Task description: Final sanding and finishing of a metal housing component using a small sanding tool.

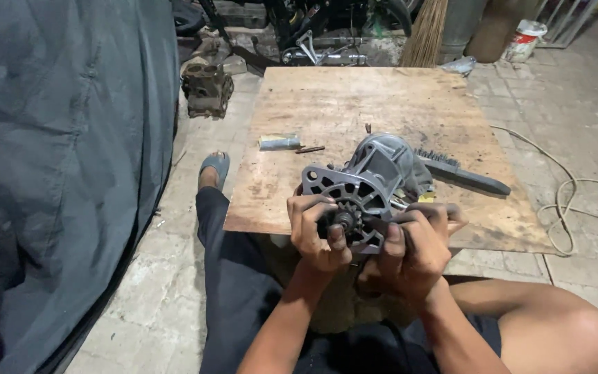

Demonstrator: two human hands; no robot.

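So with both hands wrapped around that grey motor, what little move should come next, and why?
Probably turn the small toothed gear a little with the left thumb. The left hand and right hand both grip the motor at the edge of the wooden board, and both thumbs press right beside that gear, so it seems to be the part under test.

The left hand (316,232) and the right hand (415,246) hold a motor housing (365,183) between them, at the near edge of a wooden board (354,111). The board lies on the floor (576,111). Just behind the grip and to the right, a brush (461,173) lies on the board. Behind the grip and to the left lie a small tube (279,141) and a nail (310,149). A cord (569,201) lies on the floor, right of the board. A sandal (215,166) sits left of the board.
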